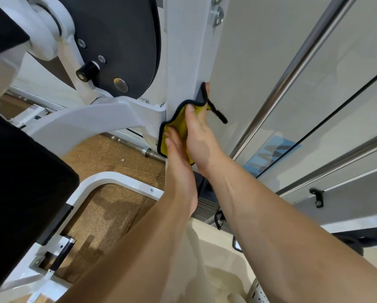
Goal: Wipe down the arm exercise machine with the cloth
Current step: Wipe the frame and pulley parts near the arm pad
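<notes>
A yellow cloth with a black hem [176, 123] lies against the white upright post [185, 62] of the arm exercise machine, just above where a white cross arm [91, 121] joins it. My right hand [199, 136] presses the cloth to the post, thumb on the yellow side and fingers reaching round the post's right edge behind the cloth. My left hand [179, 158] lies below it with straight fingers touching the cloth's lower part. A black-hemmed corner of the cloth hangs loose to the right.
A dark round cam disc [122, 40] with a black knob [87, 71] sits up left. Black pads [19, 171] fill the left side. Chrome guide rods [292, 68] and a pale shroud panel stand right of the post. Cork-coloured floor [109, 154] lies below.
</notes>
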